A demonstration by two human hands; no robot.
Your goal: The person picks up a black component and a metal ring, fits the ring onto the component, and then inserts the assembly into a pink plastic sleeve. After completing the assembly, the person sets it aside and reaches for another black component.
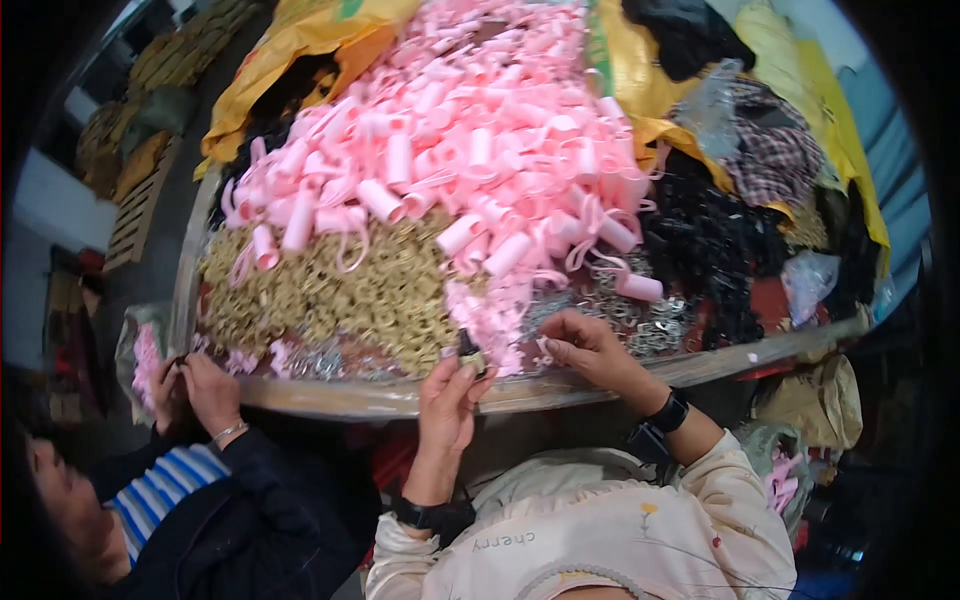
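My left hand (447,402) is closed at the table's near edge. Its thumb and fingers pinch a small black part with a brass-coloured piece (469,352). To the right, my right hand (592,352) pinches a small pale pink piece (543,347) between thumb and fingertips, a short way from the left hand. Small pink pieces (490,310) are heaped between and beyond the hands. Brass-coloured metal parts (330,290) spread out to the left of them. Silver metal clips (650,320) lie just past my right hand.
Pink tubes with loops (470,150) form a large pile across the table. Black parts (710,240) and a plastic bag (808,283) lie on the right. Yellow sacks (250,80) flank the pile. A wooden rim (330,398) edges the table. At left, a co-worker's hands (205,390) work close by.
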